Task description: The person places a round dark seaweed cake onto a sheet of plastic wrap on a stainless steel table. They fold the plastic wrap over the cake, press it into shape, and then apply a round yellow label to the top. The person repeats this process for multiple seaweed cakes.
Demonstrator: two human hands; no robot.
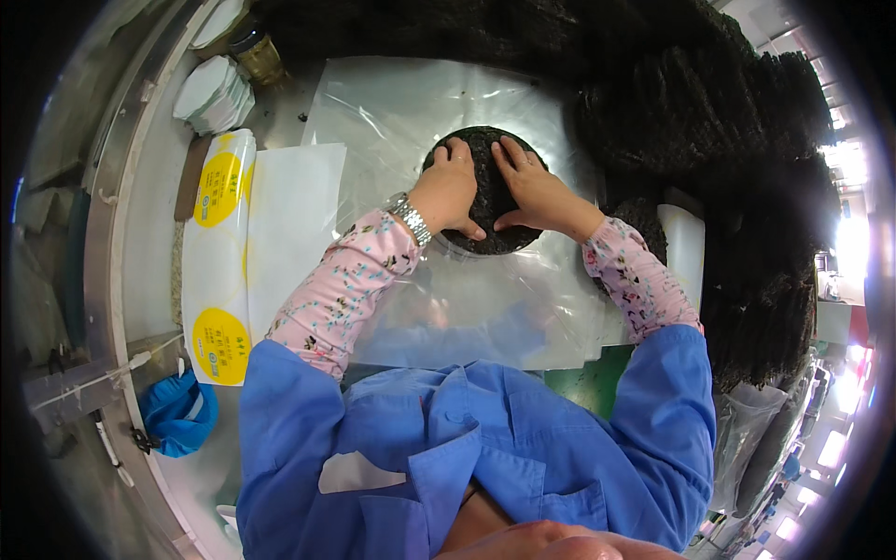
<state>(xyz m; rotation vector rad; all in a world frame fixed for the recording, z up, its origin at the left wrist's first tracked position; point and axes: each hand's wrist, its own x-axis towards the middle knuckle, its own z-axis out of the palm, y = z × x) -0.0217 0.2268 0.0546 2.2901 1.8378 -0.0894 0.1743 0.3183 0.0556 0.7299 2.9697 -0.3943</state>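
A round, flat disc of dark dried seaweed (490,189) lies on clear plastic sheets (483,308) in front of me. On its left side rests my left hand (448,185), fingers apart and pressed flat, with a metal watch (411,218) at the wrist. My right hand (525,185) lies on the disc's right side, fingers also spread. A strip of dark seaweed shows between the two thumbs. Below the disc a clear rim is partly visible. Neither hand is closed round anything.
Large dark heaps of seaweed (700,105) stand at the back and right. At left are printed yellow-and-white labels (220,189), a white sheet (290,231), a stack of white papers (213,94) and a jar (257,56). A blue cloth item (180,413) hangs near the metal edge (105,252).
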